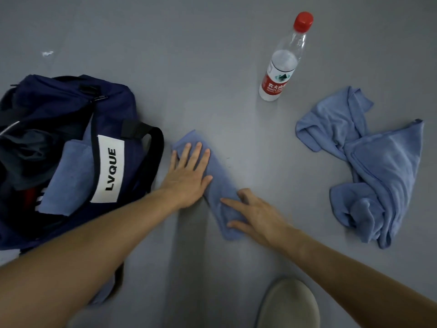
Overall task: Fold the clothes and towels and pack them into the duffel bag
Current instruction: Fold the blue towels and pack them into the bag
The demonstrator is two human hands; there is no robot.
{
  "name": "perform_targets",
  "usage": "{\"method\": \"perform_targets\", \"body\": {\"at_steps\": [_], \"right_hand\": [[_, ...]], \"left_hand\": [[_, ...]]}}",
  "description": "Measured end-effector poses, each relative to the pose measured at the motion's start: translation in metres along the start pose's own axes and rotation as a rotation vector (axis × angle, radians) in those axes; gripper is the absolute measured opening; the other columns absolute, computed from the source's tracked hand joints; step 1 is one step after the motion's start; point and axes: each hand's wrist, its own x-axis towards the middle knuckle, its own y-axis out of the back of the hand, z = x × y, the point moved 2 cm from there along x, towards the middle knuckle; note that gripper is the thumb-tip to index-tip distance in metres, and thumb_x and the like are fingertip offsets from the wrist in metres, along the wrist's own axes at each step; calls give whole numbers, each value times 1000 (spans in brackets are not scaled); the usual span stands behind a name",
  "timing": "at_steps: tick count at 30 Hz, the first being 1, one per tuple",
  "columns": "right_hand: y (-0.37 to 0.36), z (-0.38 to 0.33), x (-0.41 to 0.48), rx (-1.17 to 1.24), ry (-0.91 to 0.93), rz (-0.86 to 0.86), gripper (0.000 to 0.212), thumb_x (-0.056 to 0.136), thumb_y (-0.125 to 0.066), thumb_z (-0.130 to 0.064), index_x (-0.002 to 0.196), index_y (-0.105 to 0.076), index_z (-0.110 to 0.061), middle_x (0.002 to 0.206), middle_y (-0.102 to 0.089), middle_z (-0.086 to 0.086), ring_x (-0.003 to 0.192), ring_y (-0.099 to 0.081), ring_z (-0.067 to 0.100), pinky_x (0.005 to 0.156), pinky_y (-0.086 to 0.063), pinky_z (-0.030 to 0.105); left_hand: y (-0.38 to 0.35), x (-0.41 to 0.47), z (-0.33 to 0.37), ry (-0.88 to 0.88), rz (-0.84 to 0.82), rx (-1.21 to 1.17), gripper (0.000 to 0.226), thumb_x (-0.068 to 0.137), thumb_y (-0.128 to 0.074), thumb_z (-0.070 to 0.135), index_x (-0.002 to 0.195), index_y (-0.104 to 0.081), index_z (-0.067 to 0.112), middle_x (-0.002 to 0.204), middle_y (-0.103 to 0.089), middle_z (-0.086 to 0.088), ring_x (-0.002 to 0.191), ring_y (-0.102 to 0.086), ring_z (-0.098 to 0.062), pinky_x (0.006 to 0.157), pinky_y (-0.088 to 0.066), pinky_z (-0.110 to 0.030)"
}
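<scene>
**Towel (pixel 221 188) pressed flat, one more still to fold**

Fingers of the left hand (pixel 189 171) lie straight and slightly apart, flat on the far end of the narrow folded strip. The right hand (pixel 255 214) rests on the near end, index finger and thumb spread, other fingers bent, apparently pinching nothing. The strip lies on the grey floor (pixel 165 55) just beside the navy duffel bag (pixel 71 110), which gapes open with a folded blue cloth (pixel 68 176) and dark garments (pixel 26 157) inside. Packing looks well along: this soft, nappy piece needs stowing, and a crumpled blue towel (pixel 383 166), well apart to the right, is not yet folded.
</scene>
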Motion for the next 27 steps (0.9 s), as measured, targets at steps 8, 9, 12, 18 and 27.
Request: {"method": "perform_targets", "body": {"at_steps": [8,9,12,18,27], "right_hand": [[-21,-38,-1,-254,109,-22,75,93,-50,-17,159,-16,-29,134,-44,11,107,-56,34,88,-51,43],[-18,-34,-4,-359,178,104,76,84,-55,-13,154,-31,-27,128,-49,10,100,-57,32,81,-52,41],[-22,-27,-11,-505,328,329,55,80,-64,-17,134,-56,-23,130,-55,9,105,-58,28,82,-50,38],[-29,-36,-3,-349,374,386,26,86,-59,-27,110,-68,-18,121,-64,0,111,-61,22,91,-50,37],[-2,-29,19,618,-387,253,32,94,-61,-41,76,-58,-15,64,-58,-1,63,-50,12,66,-46,36]], "left_hand": [[2,0,4,-256,280,14,62,100,-47,34,157,-30,17,164,-22,-17,151,-21,-36,121,-20,-55],[-9,-9,9,-293,330,-16,57,100,-42,33,154,-36,14,161,-30,-17,149,-28,-36,119,-28,-55],[-40,-31,17,-311,188,-70,60,104,-19,42,160,-13,21,168,-11,-10,155,-9,-28,124,-17,-49],[-35,-33,17,-273,158,-53,66,99,-9,50,160,-9,25,168,4,-7,155,2,-26,124,-3,-49],[1,-81,14,-54,144,-897,47,85,-64,63,125,-61,39,102,-67,28,98,-63,9,84,-49,-12]]}}
